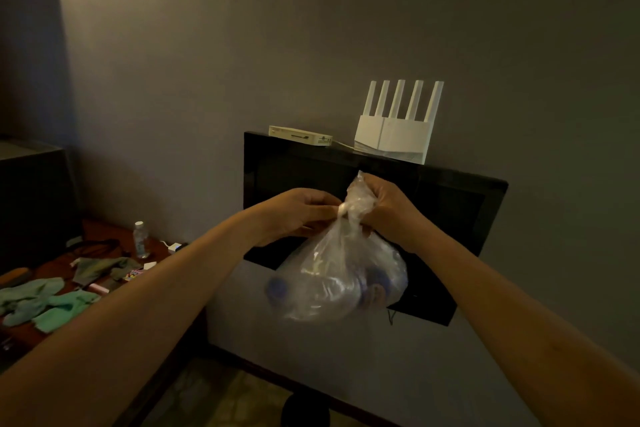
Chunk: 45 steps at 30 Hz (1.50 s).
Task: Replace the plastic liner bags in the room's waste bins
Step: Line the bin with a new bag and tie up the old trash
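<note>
Two bare forearms reaching in from the bottom corners, meeting at mid-frame before a wall TV (pixel 450 204). Far left: wooden desk (pixel 97 236) strewn with green cloths (pixel 48 302), a dark cable, small packets, a water bottle (pixel 140 239) standing upright near the wall. Left hand (pixel 298 215) curled, fingertips pinching the twisted neck of a clear bag (pixel 332 281) just beside a small knot. Right hand (pixel 384 208) fisted tight round the gathered top of the same bag, a tuft of plastic poking up above the knuckles. Bag hanging free in the air beneath both hands, well above the floor, bulging with crumpled clear bottles, blue caps showing through at its lower left and lower right. Behind it, black TV screen, dark, mounted on a grey wall. On top of the TV: flat white box (pixel 299 136) at left, white router (pixel 394 139) with five upright antennas at right, a white cord running between them. Below, patterned floor tiles and a dark round shape at the bottom edge, too dim to identify.
</note>
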Each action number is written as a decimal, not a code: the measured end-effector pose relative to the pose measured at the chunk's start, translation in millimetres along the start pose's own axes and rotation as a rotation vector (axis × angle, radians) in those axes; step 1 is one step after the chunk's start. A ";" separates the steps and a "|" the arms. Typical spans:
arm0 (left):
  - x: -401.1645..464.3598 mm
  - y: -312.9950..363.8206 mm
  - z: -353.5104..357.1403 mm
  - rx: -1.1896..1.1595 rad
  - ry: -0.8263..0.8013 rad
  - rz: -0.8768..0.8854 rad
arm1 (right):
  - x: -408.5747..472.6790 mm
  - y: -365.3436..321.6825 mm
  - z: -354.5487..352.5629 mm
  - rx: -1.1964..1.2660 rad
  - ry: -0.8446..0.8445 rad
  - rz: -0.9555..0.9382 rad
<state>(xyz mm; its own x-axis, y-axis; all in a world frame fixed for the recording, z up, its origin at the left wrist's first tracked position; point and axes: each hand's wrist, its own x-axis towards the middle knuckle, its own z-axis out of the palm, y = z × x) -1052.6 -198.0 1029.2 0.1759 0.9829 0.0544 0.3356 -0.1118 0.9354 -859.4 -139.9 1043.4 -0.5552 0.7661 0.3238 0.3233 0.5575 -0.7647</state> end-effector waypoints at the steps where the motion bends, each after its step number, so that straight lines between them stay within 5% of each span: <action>1: -1.2 1.7 -0.7 -0.012 -0.016 0.012 | -2.7 1.5 -1.7 0.050 -0.004 -0.014; 8: -1.3 1.8 -2.9 -0.013 -0.035 0.087 | -9.8 -6.8 -11.5 0.256 -0.208 0.073; 14: 4.8 -2.5 7.4 -0.016 0.147 0.113 | -15.2 2.8 -1.4 0.203 -0.071 -0.037; 18: 5.1 -4.0 14.0 0.120 0.286 0.136 | -14.0 8.9 -6.8 0.328 -0.046 0.115; 23: 9.1 9.8 26.8 0.268 0.285 0.157 | -9.0 5.7 21.0 -0.127 -0.099 0.153; 27: 12.1 6.9 29.4 0.244 0.342 0.152 | -15.3 23.5 32.8 0.015 0.082 0.196; 32: 9.9 0.4 35.8 0.119 0.383 0.117 | -10.5 15.9 34.7 -0.348 -0.157 0.527; 36: 10.3 -1.3 40.7 0.017 0.375 0.107 | -21.0 32.6 27.6 -0.329 -0.032 0.398; 45: 39.4 -18.7 64.4 -0.111 0.299 0.127 | -67.4 40.4 7.6 -0.473 0.002 0.552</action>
<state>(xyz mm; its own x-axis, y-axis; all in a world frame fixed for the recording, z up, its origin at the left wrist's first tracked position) -992.3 -166.6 991.3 -0.0745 0.9635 0.2570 0.2224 -0.2352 0.9462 -814.7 -171.5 986.4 -0.2145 0.9760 -0.0385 0.8531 0.1680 -0.4939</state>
